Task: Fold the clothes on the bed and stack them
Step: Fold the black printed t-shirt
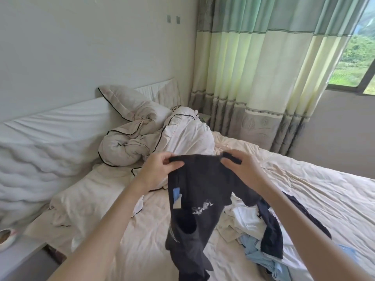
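While both hands pinch its top edge, the black garment (203, 191) hangs creased.

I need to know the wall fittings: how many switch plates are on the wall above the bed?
2. Both sit high on the white wall, side by side, left of the curtain: left plate, right plate. Others may be hidden behind the curtain.

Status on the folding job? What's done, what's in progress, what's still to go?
Done: nothing visible; no folded stack shows on the bed. In hand: the left hand and right hand pinch the top edge of a black garment, held up and hanging unfolded. Left: the heap of clothes, white, light blue and dark pieces, lies jumbled on the sheet to the right.
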Demonstrator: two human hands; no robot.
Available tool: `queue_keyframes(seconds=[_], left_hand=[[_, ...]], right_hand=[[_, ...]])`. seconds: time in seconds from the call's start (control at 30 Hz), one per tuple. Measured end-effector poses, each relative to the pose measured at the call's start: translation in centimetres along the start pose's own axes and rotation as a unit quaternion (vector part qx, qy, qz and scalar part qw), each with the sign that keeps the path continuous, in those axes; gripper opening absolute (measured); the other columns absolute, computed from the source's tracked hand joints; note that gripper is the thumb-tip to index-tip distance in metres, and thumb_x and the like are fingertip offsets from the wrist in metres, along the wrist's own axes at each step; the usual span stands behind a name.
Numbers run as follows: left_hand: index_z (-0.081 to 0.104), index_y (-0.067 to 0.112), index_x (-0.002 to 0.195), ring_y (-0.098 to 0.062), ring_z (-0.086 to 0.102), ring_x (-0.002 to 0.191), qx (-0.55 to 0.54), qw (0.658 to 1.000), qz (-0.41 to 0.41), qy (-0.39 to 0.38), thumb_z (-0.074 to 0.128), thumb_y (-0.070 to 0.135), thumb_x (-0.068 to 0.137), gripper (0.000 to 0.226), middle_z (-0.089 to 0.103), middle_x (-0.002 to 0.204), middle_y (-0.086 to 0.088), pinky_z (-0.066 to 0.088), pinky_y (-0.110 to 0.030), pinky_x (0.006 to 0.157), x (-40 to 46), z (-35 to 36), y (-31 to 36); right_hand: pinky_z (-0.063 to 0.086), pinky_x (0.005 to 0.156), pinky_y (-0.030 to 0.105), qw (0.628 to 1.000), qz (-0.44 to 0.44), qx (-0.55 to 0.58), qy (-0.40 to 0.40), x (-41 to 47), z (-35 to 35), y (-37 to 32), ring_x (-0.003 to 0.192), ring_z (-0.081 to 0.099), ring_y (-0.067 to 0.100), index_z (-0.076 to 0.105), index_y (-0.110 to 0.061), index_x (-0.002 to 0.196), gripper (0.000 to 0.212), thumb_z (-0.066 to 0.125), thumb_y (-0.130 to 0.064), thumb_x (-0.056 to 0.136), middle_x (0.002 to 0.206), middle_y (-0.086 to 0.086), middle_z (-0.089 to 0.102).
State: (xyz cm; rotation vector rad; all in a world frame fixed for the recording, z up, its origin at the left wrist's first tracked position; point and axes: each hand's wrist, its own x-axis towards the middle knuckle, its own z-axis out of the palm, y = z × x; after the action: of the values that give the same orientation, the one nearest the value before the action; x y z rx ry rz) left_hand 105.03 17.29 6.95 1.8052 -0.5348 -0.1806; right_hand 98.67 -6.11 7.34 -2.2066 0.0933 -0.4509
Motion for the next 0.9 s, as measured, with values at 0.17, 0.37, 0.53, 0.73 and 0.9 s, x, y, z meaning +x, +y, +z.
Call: queue_keyframes(seconds=[0.17,0.37,0.53,0.73,0.9], left_hand=[[0.072,0.024,0.076,0.0,0.067,0.069,0.029,0.996,0.046,-0.07,0.072,0.01,0.08,0.014,0.073,0.071,0.011,0.048,-0.009,0.063,1.8,1.0,4.2],[0.068,0.021,0.075,-0.003,0.064,0.071,0.043,0.996,0.073,-0.02,0.075,0.017,0.078,0.009,0.069,0.07,0.009,0.049,-0.016,0.069,1.6,1.3,4.6],[0.068,0.02,0.094,0.004,0.062,0.071,-0.053,0.998,0.024,0.0,0.071,0.015,0.081,0.014,0.072,0.09,0.004,0.044,-0.01,0.061,-1.1,1.0,1.3],[0.069,0.037,0.068,0.0,0.06,0.06,0.015,0.998,-0.031,-0.044,0.07,0.015,0.084,0.027,0.068,0.066,0.014,0.048,-0.014,0.058,-3.2,2.4,-1.7],[0.071,0.018,0.083,0.002,0.061,0.061,0.05,0.995,-0.079,-0.041,0.069,0.02,0.085,0.004,0.067,0.071,0.007,0.048,-0.011,0.057,-3.7,3.7,-3.8]], right_hand=[[0.034,0.09,0.006,0.991,-0.024,0.043,-0.127,-1.6,2.0,-0.3,0.114,0.049,0.003,0.054,-0.034,0.121,0.04,0.069,-0.028,0.084,0.123,-0.011,0.051],[0.04,0.061,0.035,0.992,-0.023,0.117,-0.036,-1.0,3.5,-2.6,0.062,0.049,0.018,0.061,0.002,0.079,0.026,0.062,-0.021,0.09,0.066,0.008,0.055],[0.043,0.065,0.026,0.981,-0.022,0.188,-0.047,-0.5,3.2,-4.2,0.068,0.054,0.01,0.07,-0.004,0.079,0.016,0.062,-0.011,0.09,0.07,0.018,0.062],[0.036,0.062,0.029,0.986,0.006,0.166,-0.007,1.0,3.8,-6.0,0.068,0.049,0.016,0.065,0.001,0.085,0.024,0.062,-0.022,0.09,0.072,0.007,0.055],[0.038,0.063,0.032,0.985,-0.008,0.171,-0.003,1.5,3.0,-7.7,0.068,0.052,0.017,0.065,0.001,0.084,0.026,0.065,-0.025,0.089,0.072,0.008,0.058]])
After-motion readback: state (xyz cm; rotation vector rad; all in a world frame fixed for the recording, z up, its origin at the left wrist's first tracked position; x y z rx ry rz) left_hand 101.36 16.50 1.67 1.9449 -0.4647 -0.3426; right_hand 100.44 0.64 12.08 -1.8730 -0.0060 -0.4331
